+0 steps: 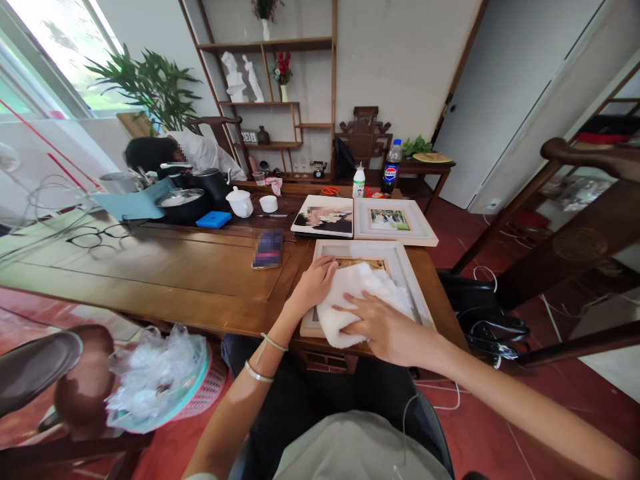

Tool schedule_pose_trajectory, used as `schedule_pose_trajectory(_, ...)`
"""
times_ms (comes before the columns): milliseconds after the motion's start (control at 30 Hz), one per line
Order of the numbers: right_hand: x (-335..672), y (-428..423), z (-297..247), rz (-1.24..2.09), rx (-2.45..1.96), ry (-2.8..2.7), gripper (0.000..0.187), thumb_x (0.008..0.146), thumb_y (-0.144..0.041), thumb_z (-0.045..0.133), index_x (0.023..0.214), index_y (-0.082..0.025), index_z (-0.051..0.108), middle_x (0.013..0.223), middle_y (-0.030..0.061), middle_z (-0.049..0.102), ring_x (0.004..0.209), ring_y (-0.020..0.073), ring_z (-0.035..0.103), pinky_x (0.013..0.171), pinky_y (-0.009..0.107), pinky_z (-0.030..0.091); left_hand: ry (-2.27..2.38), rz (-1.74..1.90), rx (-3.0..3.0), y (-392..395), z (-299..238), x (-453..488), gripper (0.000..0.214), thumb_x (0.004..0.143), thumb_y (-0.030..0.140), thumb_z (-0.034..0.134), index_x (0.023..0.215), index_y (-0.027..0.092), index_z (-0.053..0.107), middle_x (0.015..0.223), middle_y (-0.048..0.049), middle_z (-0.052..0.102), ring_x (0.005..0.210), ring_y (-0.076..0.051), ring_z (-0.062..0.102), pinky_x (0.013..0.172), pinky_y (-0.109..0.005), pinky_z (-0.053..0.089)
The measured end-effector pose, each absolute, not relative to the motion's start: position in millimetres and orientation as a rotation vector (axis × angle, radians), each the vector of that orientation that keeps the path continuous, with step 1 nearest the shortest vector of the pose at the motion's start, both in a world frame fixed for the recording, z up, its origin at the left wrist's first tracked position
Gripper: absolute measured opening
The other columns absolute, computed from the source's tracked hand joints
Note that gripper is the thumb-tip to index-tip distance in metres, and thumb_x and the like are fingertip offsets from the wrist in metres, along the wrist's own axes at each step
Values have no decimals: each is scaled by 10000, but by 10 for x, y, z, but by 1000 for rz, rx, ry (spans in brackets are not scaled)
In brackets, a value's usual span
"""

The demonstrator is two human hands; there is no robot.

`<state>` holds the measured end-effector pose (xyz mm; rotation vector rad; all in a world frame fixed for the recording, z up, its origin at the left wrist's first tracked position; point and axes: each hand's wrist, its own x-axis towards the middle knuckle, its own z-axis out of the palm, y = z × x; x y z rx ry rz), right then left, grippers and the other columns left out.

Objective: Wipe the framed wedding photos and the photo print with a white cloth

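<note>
A white fluffy cloth [365, 280] lies bunched over a pale picture frame [415, 280] at the table's front right, covering much of its picture. On top of the cloth is my right hand [390, 330], its fingers spread and a fold of cloth caught by them. My left hand [315, 283] lies over the frame's left side with fingers stretched out, touching the cloth's edge. Behind it are a second framed photo [393, 220] and a white-edged photo panel [323, 217].
A phone [269, 249], glasses [97, 237], blue box [213, 219], white teapot [240, 202] and cup [269, 203] are on the table [200, 267]. A cola bottle [393, 167] stands behind the frames. Below left is a bag-lined basket [200, 387]. Another person [200, 153] leans at the far side.
</note>
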<state>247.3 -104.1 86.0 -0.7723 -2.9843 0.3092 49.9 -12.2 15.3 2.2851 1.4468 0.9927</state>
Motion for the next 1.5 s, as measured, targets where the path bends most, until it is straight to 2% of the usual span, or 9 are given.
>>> schedule_pose_trajectory(200, 2838, -1336, 1102, 250, -1176, -2923, 560, 647, 25, 417, 1087, -210, 671, 1331, 111, 544, 1258, 304, 452, 1009, 505, 370, 1402, 900, 2467, -102, 81, 438, 399, 936, 280, 402, 1290, 133, 511, 1363, -138, 509, 1305, -231, 421, 1070, -411, 381)
schedule_pose_trajectory(333, 3099, -1229, 1097, 28, -1489, -2870, 535, 679, 19, 403, 1076, -196, 690, 1184, 147, 634, 1137, 331, 556, 926, 496, 442, 1396, 863, 2497, -70, 46, 419, 403, 938, 206, 348, 1298, 117, 505, 1364, -147, 504, 1308, -228, 411, 1067, -420, 384)
schedule_pose_trajectory(467, 3206, -760, 942, -244, -1586, -2685, 538, 705, -2, 427, 1166, -171, 646, 1319, 160, 540, 1177, 330, 525, 970, 478, 407, 1379, 880, 2488, -58, 31, 413, 425, 911, 131, 336, 1299, 145, 510, 1368, -128, 503, 1304, -219, 421, 1067, -423, 386)
schedule_pose_trajectory(633, 3116, -160, 726, -503, -1646, -2422, 572, 709, 14, 431, 1226, -171, 590, 1379, 113, 497, 1319, 313, 354, 1027, 510, 324, 1380, 924, 2451, -70, 40, 419, 423, 889, 117, 365, 1275, 152, 534, 1347, -124, 523, 1279, -211, 457, 1062, -407, 399)
schedule_pose_trajectory(767, 2981, -207, 696, -439, -1588, -2580, 501, 719, -6, 441, 1150, -167, 640, 1325, 128, 544, 1252, 322, 422, 981, 504, 359, 1384, 947, 2435, -67, 43, 423, 411, 895, 141, 374, 1272, 154, 536, 1345, -127, 527, 1273, -217, 466, 1058, -419, 404)
schedule_pose_trajectory(900, 2855, -814, 835, -323, -1465, -2753, 470, 721, -15, 434, 1111, -152, 658, 1300, 161, 547, 1208, 324, 462, 949, 487, 386, 1356, 954, 2447, -49, 37, 414, 405, 896, 140, 376, 1266, 145, 541, 1336, -126, 536, 1269, -217, 471, 1064, -409, 401)
schedule_pose_trajectory(1100, 2822, -1488, 1012, 29, -1348, -2836, 552, 657, -37, 434, 1148, -189, 636, 1175, 146, 624, 1095, 303, 559, 884, 446, 445, 1347, 941, 2446, -47, 48, 407, 398, 900, 141, 379, 1262, 134, 545, 1337, -125, 535, 1267, -218, 472, 1077, -401, 386)
schedule_pose_trajectory(1300, 3053, -796, 746, -113, -1367, -2691, 602, 624, -6, 472, 1189, -157, 617, 1302, 169, 549, 1298, 286, 399, 1060, 469, 288, 1346, 984, 2445, -37, 44, 408, 370, 896, 159, 410, 1229, 132, 571, 1303, -129, 562, 1239, -225, 498, 1072, -402, 390)
schedule_pose_trajectory(1500, 3066, -20, 719, -380, -1442, -2636, 622, 671, 9, 468, 1267, -149, 550, 1194, 174, 615, 1329, 302, 339, 1059, 542, 227, 1341, 978, 2464, -29, 29, 404, 365, 893, 142, 409, 1215, 141, 580, 1301, -122, 562, 1234, -218, 501, 1064, -398, 399)
